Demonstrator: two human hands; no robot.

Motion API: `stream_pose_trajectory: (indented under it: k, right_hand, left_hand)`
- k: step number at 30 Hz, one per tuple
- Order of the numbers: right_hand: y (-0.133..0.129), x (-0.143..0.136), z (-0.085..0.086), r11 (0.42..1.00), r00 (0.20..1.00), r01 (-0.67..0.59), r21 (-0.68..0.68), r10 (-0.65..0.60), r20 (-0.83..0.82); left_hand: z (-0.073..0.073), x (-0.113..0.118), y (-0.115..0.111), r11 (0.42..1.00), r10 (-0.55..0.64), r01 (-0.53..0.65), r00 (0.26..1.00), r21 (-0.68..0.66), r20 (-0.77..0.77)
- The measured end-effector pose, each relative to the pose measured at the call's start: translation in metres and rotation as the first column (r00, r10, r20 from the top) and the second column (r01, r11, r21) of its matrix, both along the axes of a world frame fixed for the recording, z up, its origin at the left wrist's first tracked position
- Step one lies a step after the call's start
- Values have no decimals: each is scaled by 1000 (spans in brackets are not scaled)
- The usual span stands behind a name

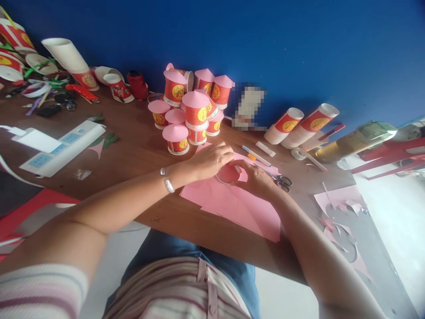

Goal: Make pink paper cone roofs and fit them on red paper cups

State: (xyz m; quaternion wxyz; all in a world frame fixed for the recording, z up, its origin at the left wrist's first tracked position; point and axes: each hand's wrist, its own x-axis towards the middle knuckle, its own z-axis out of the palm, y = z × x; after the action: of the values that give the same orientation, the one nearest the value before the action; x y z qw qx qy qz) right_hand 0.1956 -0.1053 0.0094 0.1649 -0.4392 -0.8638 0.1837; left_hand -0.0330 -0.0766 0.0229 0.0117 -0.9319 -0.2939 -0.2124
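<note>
Above pink paper sheets [232, 199] in the middle of the table, both hands meet at a small round ring [229, 181]. Its rim is thin and its middle shows pink; its exact kind is unclear. From the upper left, my left hand [217, 160] is closed at it with bent fingers, their tips partly hidden. Curled round the other side is my right hand [255, 178], thumb and fingers on the rim. Scissors [282, 180] with dark handles lie just right of my right hand. A pen [255, 156] and a glue-stick-like white tube [265, 149] rest beyond it.
Red paper cups with pink cone tops [195, 106] stand clustered behind my hands. A power strip [64, 148] lies left. Tall stacked cups [308, 126], a tape roll [299, 153] and a gold-coloured bottle [355, 139] are at right. Pink scraps [338, 199] litter the right edge.
</note>
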Motion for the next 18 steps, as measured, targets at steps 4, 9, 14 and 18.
stream_pose_trajectory:
  k: [4,9,14,18]
  right_hand:
    - [0,0,1,1000,1000,0,-6,0,4]
    - [2,0,2,999,999,-4,-53,2,-35]
    - [3,1,2,996,1000,29,-90,-29,-6]
    - [2,1,3,993,998,53,-102,-51,25]
  left_hand:
    - [0,8,6,996,-5,23,978,87,-206]
    - [-6,2,8,986,92,-53,964,159,-248]
    - [-9,-6,6,984,117,-85,971,156,-209]
    - [2,-9,3,991,126,-121,986,54,-108]
